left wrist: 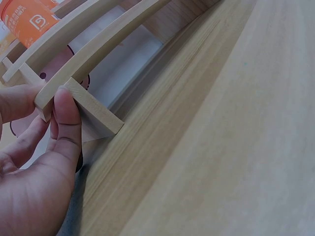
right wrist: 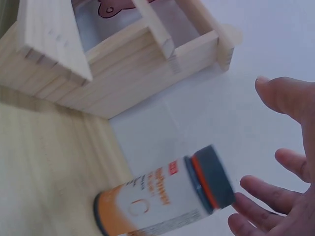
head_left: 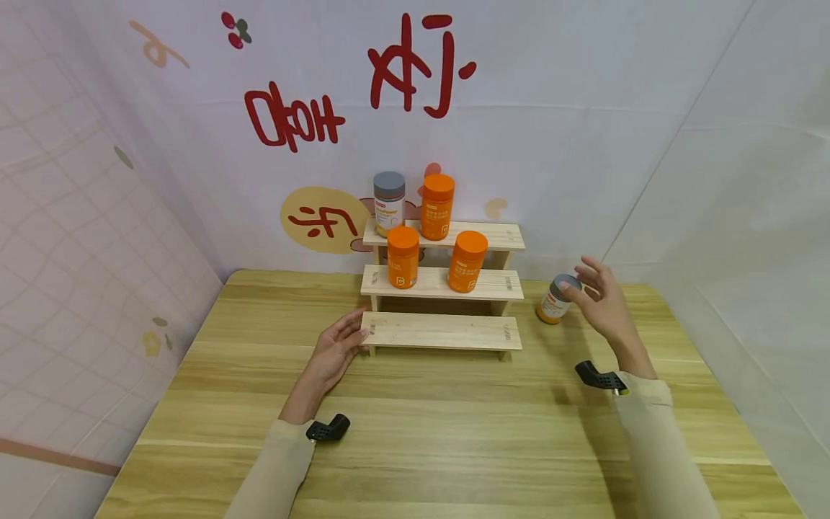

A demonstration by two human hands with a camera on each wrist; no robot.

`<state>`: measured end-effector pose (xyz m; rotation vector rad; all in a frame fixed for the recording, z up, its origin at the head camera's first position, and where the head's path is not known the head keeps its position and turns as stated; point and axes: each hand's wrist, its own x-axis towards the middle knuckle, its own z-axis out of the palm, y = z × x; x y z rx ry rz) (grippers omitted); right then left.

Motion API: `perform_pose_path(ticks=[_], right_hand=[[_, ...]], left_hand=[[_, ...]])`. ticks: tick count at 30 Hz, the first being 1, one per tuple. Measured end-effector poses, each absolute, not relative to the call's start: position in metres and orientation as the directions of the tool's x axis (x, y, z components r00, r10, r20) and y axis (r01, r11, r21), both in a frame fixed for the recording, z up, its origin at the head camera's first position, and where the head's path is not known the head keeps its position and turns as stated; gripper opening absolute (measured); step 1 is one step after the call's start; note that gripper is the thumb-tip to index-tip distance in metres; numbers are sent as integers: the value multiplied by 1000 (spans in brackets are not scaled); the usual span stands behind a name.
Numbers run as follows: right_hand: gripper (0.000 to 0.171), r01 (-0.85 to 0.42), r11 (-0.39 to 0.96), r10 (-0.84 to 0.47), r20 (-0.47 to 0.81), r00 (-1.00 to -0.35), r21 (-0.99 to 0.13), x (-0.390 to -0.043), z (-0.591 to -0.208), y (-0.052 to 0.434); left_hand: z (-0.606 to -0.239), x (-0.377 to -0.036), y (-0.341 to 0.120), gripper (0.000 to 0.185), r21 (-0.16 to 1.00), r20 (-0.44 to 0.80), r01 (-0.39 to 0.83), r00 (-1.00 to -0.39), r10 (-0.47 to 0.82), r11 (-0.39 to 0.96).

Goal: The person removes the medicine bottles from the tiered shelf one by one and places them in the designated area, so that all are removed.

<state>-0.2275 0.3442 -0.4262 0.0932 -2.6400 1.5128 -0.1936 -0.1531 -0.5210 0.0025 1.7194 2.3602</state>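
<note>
A: Position of the grey-lidded jar (head_left: 553, 305)?
B: Standing on the counter (head_left: 447, 432), just right of the wooden rack (head_left: 434, 285). White label, orange toward its base.
A: Right hand (head_left: 606, 299)?
B: Beside the jar's lid, fingers released, thumb held apart from them. Fingertips very near the lid; contact cannot be told.
A: Left hand (head_left: 336, 351)?
B: Fingers grasping the rack, thumb and fingers pinching the left end of its lowest step (head_left: 441, 330).
A: Load on the rack?
B: Top step: a second grey-lidded jar (head_left: 390, 205) near the left end, an orange jar (head_left: 437, 207) to its right. Middle step: one orange jar (head_left: 403, 258) toward the left, another (head_left: 467, 263) right of centre. All four upright.
A: Surroundings?
B: Pale backdrop (head_left: 551, 166) behind the counter, bearing red characters (head_left: 447, 72). Cream sleeves (head_left: 661, 447), each with a black device (head_left: 596, 376) at the wrist.
</note>
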Motion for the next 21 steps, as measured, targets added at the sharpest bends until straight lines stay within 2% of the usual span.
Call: perform_pose_path(ticks=[21], right_hand=[[81,-215,552,-63,217,-974,-806,-226,-372,312]], left_hand=[[-517,-194,-153,58,935,-138,-188,-974,183,-300]])
